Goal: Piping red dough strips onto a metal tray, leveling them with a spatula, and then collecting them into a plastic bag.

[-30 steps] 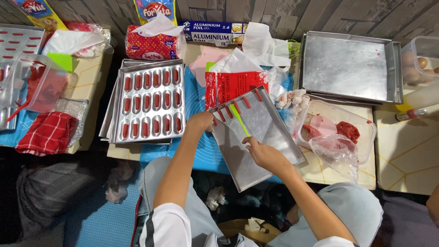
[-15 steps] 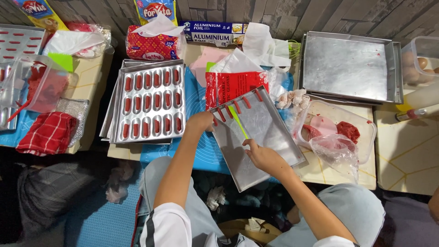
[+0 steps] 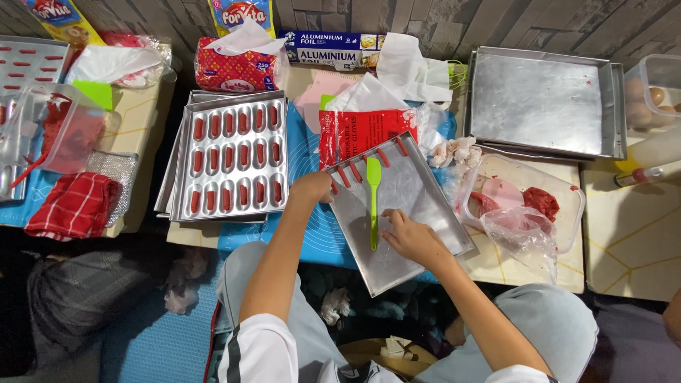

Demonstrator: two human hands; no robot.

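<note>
A flat metal tray [image 3: 418,206] lies tilted in front of me, with several red dough sticks [image 3: 369,164] in a row along its far edge. My left hand [image 3: 312,188] grips the tray's left corner by the first sticks. A green silicone spatula [image 3: 373,198] lies on the tray, its handle pointing toward me. My right hand [image 3: 411,237] rests on the tray beside that handle, fingertips touching it.
A moulded metal pan [image 3: 230,159] filled with red dough pieces sits left. A red glove packet [image 3: 358,131] lies behind the tray. A plastic tub [image 3: 571,213] of red dough and a bag stands right, empty stacked trays [image 3: 543,103] behind it. A red checked cloth [image 3: 71,206] lies far left.
My right hand has slid a little forward on the tray toward the spatula handle. My left hand stays at the tray's corner.
</note>
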